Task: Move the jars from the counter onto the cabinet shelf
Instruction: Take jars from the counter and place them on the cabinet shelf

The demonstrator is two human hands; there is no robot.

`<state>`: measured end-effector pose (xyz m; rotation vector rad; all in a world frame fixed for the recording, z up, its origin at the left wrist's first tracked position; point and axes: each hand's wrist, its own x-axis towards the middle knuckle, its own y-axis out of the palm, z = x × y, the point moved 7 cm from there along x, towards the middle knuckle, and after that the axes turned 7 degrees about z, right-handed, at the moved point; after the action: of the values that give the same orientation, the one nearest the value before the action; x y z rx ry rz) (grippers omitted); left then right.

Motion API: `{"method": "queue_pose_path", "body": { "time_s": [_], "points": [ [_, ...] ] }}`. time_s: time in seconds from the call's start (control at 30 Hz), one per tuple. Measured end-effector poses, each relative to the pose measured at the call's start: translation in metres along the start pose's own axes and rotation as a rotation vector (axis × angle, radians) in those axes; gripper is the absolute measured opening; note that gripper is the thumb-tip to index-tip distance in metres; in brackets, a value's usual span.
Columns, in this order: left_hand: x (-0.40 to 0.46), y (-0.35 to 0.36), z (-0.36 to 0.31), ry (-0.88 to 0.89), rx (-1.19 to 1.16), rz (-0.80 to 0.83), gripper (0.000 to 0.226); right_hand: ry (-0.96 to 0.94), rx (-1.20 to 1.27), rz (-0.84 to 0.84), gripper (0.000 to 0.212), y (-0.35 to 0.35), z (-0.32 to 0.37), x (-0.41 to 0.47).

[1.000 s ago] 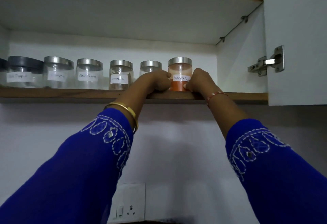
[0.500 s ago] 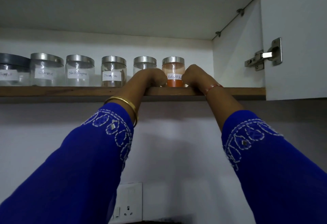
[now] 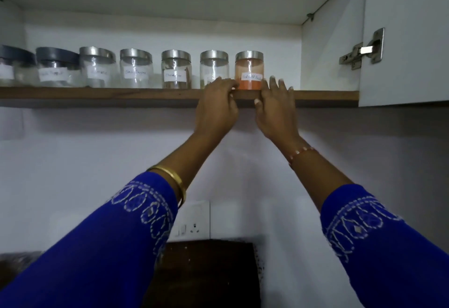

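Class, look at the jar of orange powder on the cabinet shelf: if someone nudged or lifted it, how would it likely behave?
The orange powder jar looks like clear glass, so probably fragile and smooth to grip. It appears nearly full, so likely heavy for its size. It stands upright on a flat base on the shelf, so a push would probably slide it rather than roll it.

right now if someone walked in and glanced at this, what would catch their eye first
The orange-red jar stands out first, the one bright thing at the right end of a row of mostly clear, labelled jars on the wooden shelf. Next come the left hand and right hand, fingers relaxed at the shelf edge either side of that jar, neither gripping it. The blue embroidered sleeves fill the foreground.
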<state>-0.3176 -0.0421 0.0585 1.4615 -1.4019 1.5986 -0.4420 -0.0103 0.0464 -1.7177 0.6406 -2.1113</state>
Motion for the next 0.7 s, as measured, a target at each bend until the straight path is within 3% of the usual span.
{"method": "queue_pose_path", "body": {
  "time_s": [0.27, 0.5, 0.7],
  "points": [
    [-0.143, -0.02, 0.027, -0.25, -0.145, 0.025, 0.036, -0.02, 0.337, 0.165, 0.055, 0.051, 0.049, -0.14],
    [-0.277, -0.06, 0.063, -0.465, -0.268, 0.105, 0.034, 0.153, 0.613, 0.364, 0.054, 0.122, 0.092, -0.274],
    [-0.374, -0.087, 0.121, -0.687, -0.31, 0.141, 0.032, 0.255, 0.676, 0.66, 0.054, 0.181, 0.134, -0.366]
  ]
}}
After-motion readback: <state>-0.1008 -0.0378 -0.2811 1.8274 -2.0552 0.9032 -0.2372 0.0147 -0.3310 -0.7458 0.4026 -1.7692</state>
